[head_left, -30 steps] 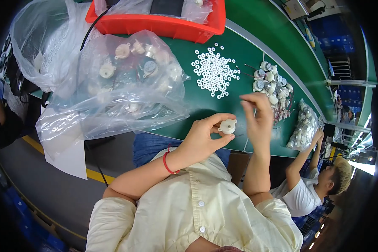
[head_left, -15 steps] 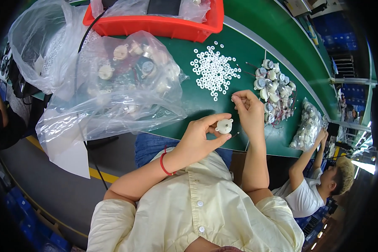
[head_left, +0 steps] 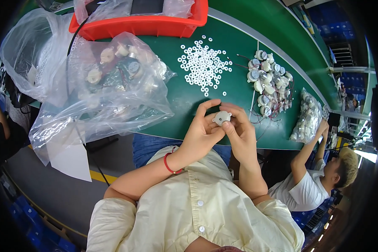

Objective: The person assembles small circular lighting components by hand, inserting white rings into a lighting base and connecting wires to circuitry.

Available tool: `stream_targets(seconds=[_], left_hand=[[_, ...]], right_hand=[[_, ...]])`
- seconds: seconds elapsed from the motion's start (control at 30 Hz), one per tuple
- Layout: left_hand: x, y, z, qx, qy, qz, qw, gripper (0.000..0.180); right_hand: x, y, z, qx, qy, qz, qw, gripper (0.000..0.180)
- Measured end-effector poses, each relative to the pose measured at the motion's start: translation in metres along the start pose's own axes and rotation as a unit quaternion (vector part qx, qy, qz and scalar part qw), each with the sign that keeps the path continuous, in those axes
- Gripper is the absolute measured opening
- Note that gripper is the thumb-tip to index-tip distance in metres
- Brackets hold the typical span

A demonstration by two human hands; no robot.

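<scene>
Both hands, left hand (head_left: pixel 199 134) and right hand (head_left: pixel 238 130), pinch one small round grey motor (head_left: pixel 221 118); loose white plastic rings (head_left: pixel 203 64) and finished motors (head_left: pixel 268 84) wait on the green table (head_left: pixel 189 105).

Single head-worn fisheye view, steeply downward and close over the hands (head_left: pixel 222 132) at green table (head_left: pixel 239 90).

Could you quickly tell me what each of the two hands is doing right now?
Left hand: closed on the small round grey motor.
Right hand: fingers also on the motor, gripping it from the other side.
</scene>
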State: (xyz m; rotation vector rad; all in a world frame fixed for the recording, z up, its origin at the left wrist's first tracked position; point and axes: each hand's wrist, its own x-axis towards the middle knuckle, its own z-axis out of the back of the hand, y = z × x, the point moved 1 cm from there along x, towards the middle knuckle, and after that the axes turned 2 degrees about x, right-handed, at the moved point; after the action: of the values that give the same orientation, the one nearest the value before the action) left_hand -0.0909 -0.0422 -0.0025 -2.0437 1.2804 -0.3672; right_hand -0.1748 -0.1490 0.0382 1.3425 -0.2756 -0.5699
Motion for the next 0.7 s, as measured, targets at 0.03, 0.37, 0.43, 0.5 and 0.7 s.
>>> stream_targets(seconds=[0.03,0.37,0.43,0.5,0.7], left_hand=[[0.000,0.004,-0.001,-0.018,-0.011,0.000,1.000,0.064],[0.000,0.000,-0.009,0.187,0.061,0.076,0.978,0.036],[0.003,-0.008,-0.012,0.295,0.049,0.019,0.954,0.021],[0.007,-0.013,-0.011,0.363,0.039,-0.025,0.931,0.021],[0.014,-0.004,-0.003,0.542,0.045,-0.133,0.829,0.025]], right_hand=[[-0.001,0.000,0.000,0.001,-0.001,0.000,1.000,0.033],[0.013,0.021,0.013,-0.116,-0.084,0.033,0.989,0.024],[0.035,0.015,0.028,-0.173,-0.024,0.025,0.984,0.025],[0.050,-0.002,0.026,-0.179,-0.033,0.050,0.982,0.024],[0.071,-0.013,0.024,-0.250,-0.071,0.081,0.962,0.021]])
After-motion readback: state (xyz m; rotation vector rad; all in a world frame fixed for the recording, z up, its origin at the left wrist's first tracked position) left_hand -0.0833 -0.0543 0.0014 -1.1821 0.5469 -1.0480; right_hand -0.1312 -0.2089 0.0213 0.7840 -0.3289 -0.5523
